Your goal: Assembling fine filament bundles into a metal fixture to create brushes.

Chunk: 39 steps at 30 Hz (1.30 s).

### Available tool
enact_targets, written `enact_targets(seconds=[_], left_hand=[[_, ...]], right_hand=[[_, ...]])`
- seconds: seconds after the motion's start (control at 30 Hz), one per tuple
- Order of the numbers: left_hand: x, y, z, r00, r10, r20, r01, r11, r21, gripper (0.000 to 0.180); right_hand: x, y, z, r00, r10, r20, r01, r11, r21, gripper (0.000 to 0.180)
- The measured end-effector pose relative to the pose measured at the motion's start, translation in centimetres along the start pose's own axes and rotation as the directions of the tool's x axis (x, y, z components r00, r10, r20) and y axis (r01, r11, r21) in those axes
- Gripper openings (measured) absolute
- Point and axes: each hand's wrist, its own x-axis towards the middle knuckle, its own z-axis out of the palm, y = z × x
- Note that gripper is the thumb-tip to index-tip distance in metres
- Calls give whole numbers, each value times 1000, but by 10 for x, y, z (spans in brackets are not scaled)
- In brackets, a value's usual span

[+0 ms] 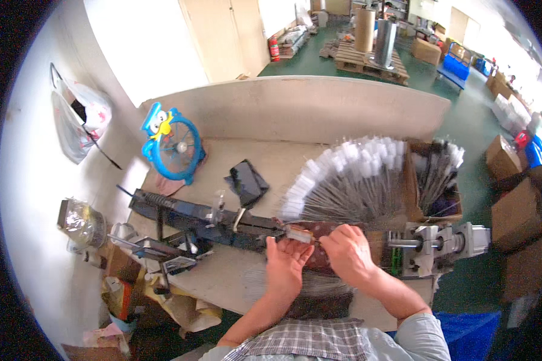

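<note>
My left hand (285, 265) is palm up at the middle of the bench, its thumb apart and its fingers loosely spread. Just beyond its fingertips is a small whitish piece with an orange-brown edge (299, 233); whether the hand touches it is unclear. Beside it my right hand (348, 254) is closed in a pinch, knuckles up; whatever lies between the fingertips is too small to make out. Both hands are over a dark red surface (322, 260), between a long black machine rail (190, 221) and a metal shaft unit (427, 243). Thin wires (325, 284) lie close in front.
Beyond my hands, white-tipped wire-stemmed brushes (349, 180) fan out beside a cardboard box (414, 186) holding more. A dark flat object (247, 183) and a blue cartoon-figure fan (180, 147) stand farther left. A raised board (295, 108) edges the bench's back.
</note>
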Motion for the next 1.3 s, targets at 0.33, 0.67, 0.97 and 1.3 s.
enact_targets(seconds=[0.33,0.67,0.97,1.3], left_hand=[[-14,-8,-1,993,-26,-111,57,957,285,46],[-53,126,-214,706,335,-624,-397,917,43,26],[-56,219,-281,363,567,-740,-495,790,362,40],[-28,52,-177,896,228,-380,-162,967,199,33]], right_hand=[[-26,-3,-22,996,38,-82,-15,965,263,17],[-73,23,22,844,19,536,-120,981,153,18],[-72,23,33,772,90,630,-123,992,8,23],[-73,29,18,831,159,533,-290,942,171,18]])
